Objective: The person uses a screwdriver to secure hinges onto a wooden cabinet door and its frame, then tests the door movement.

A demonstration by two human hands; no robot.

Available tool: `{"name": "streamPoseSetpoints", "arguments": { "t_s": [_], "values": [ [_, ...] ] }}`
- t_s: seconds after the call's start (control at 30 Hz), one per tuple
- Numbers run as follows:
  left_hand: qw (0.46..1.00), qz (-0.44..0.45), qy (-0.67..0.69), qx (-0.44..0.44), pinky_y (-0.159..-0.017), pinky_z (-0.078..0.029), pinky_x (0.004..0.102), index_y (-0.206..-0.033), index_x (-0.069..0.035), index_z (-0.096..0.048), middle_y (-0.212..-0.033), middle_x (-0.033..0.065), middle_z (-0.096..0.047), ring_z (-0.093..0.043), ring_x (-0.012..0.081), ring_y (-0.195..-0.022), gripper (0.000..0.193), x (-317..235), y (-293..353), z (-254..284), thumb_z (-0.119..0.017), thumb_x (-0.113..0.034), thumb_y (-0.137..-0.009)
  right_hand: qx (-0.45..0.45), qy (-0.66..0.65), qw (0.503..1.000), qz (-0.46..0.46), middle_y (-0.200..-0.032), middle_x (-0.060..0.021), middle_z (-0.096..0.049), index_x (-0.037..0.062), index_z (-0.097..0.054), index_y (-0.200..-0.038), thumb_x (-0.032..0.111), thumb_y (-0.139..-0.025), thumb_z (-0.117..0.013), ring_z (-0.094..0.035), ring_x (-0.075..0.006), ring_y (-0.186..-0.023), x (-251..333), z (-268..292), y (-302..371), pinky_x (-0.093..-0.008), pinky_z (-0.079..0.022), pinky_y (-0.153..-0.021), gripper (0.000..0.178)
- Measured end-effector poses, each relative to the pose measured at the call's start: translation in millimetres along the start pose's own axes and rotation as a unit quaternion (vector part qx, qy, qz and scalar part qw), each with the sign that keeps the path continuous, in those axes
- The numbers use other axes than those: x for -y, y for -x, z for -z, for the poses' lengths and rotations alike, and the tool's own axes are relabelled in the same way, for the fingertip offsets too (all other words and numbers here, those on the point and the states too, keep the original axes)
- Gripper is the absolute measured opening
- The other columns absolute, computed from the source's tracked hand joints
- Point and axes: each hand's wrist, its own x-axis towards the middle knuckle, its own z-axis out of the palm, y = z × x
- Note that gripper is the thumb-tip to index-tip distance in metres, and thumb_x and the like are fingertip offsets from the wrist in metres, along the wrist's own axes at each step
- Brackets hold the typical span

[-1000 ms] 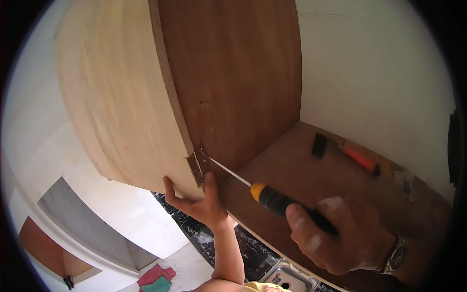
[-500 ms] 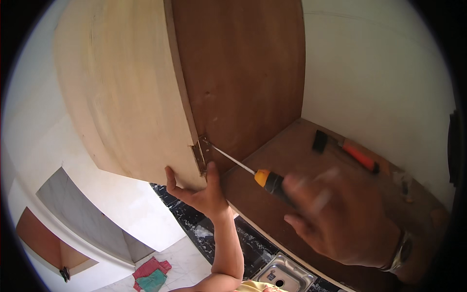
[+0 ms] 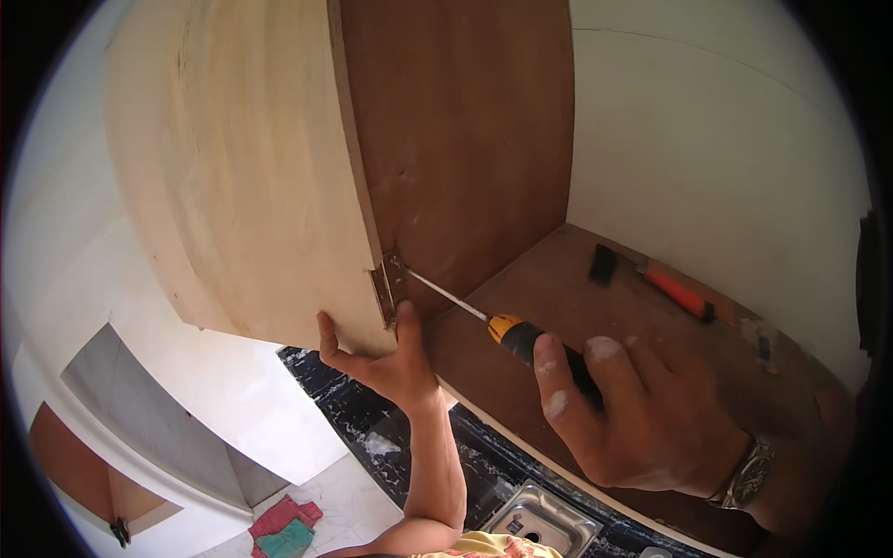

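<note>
Screwdriver (image 3: 507, 330) in gripping R hand (image 3: 642, 423), tip up-left @ hinge (image 3: 394, 280); L hand (image 3: 398, 372) grips panel (image 3: 251, 186).

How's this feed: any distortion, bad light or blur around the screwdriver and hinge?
Head view: fisheye bends the pale wooden panel and blackens the corners; head view: the brown interior is dim, so small details on the hinge are hard to read; head view: the white surface at lower left is very bright; head view: the screwdriver and right-hand fingers show little blur.
</note>
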Motion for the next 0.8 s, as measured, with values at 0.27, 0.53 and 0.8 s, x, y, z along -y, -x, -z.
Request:
{"name": "streamPoseSetpoints", "arguments": {
  "t_s": [0.27,0.53,0.8],
  "values": [
    [1.000,-0.006,-0.016,-0.003,-0.115,-0.038,0.0472,-0.149,-0.006,-0.030,-0.142,0.0186,-0.038,-0.043,0.0329,-0.133,0.092,3,-3,1,-0.084,-0.007,-0.075,-0.007,-0.380,0.908,-0.176,-0.081,-0.0055,-0.060,0.0011,-0.061,-0.122,0.012,-0.086,-0.074,-0.061,-0.0149,-0.067,-14,0,-14,-0.0284,-0.048,-0.057,0.039],
    [1.000,-0.005,-0.027,-0.006,-0.114,-0.039,0.0460,-0.149,-0.005,-0.030,-0.142,0.0190,-0.039,-0.046,0.0323,-0.131,0.093,7,-1,1,-0.085,-0.007,-0.074,0.102,-0.557,0.727,-0.388,-0.078,-0.0012,-0.058,0.0014,-0.061,-0.125,0.012,-0.083,-0.075,-0.057,-0.0120,-0.061,-9,1,-13,-0.0279,-0.045,-0.053,0.045],
    [1.000,0.003,-0.024,-0.002,-0.114,-0.039,0.0453,-0.149,-0.005,-0.030,-0.141,0.0193,-0.040,-0.046,0.0319,-0.131,0.092,5,-1,5,-0.085,-0.007,-0.074,0.031,0.049,0.998,0.018,-0.083,-0.0093,-0.064,-0.0004,-0.061,-0.121,0.013,-0.088,-0.069,-0.060,-0.0210,-0.059,-6,2,-8,-0.0308,-0.049,-0.057,0.037]
  ]
}}
